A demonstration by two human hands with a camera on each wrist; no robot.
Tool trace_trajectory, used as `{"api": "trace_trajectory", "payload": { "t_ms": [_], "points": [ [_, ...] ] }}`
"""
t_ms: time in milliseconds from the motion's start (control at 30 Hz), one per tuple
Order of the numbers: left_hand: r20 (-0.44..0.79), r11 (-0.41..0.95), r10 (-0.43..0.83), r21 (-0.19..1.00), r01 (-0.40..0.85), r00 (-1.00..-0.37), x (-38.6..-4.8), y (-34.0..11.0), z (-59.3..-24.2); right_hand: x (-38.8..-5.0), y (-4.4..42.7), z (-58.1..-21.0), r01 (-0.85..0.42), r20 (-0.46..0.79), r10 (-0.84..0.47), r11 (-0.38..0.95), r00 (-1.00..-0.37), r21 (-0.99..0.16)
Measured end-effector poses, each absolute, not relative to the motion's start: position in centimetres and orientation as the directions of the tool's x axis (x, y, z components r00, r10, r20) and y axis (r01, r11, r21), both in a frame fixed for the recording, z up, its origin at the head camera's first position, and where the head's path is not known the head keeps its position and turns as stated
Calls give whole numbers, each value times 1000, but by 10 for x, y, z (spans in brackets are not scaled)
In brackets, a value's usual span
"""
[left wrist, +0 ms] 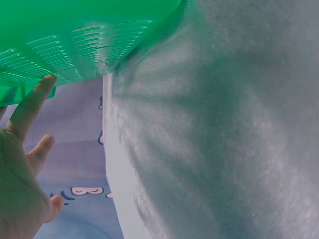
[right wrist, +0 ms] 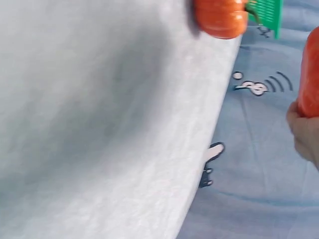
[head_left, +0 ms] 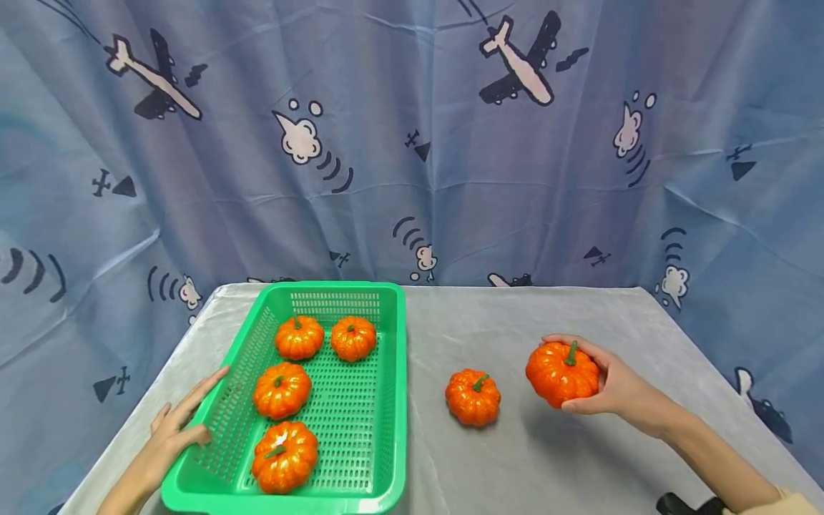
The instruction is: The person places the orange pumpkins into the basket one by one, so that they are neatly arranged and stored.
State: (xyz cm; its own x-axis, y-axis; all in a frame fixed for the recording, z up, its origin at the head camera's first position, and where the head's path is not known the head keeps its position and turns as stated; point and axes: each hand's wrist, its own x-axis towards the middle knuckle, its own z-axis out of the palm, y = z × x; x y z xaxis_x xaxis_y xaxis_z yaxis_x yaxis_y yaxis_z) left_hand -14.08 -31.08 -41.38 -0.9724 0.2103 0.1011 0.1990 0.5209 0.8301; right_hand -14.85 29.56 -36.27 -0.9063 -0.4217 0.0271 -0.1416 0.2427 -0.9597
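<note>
My right hand point(head_left: 621, 383) holds a small orange pumpkin point(head_left: 558, 378) with a green stem above the table, thumb below and fingers around its far side. In the right wrist view, part of this pumpkin point(right wrist: 311, 74) shows at the right edge. Another pumpkin point(head_left: 473, 398) sits on the table between that hand and the green plastic basket point(head_left: 398, 400). My left hand point(head_left: 169, 440) rests at the basket's left rim, its thumb over the edge. Its other fingers point(left wrist: 32, 107) lie loosely spread outside the slotted wall in the left wrist view.
Inside the basket, several pumpkins point(head_left: 282, 390) lie toward the left and back. A pale grey cloth covers the table point(head_left: 463, 322). Behind it hangs a blue curtain point(head_left: 386, 143) printed with airplanes. A dark object point(head_left: 689, 505) shows by the right forearm.
</note>
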Motion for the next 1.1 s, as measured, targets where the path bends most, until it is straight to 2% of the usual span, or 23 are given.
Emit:
{"api": "trace_trajectory", "payload": {
  "t_ms": [233,600,1100],
  "points": [
    [128,523,211,822,223,-969,-143,-308,-416,-157,279,-351,-106,-5,-342,304,-940,-947],
    [128,533,204,817,220,-971,-143,-308,-416,-175,248,-344,-75,-12,-327,252,-945,-965],
    [113,509,217,835,211,-970,-144,-310,-413,-201,204,-316,-150,71,-391,175,-918,-973]
  ]
}}
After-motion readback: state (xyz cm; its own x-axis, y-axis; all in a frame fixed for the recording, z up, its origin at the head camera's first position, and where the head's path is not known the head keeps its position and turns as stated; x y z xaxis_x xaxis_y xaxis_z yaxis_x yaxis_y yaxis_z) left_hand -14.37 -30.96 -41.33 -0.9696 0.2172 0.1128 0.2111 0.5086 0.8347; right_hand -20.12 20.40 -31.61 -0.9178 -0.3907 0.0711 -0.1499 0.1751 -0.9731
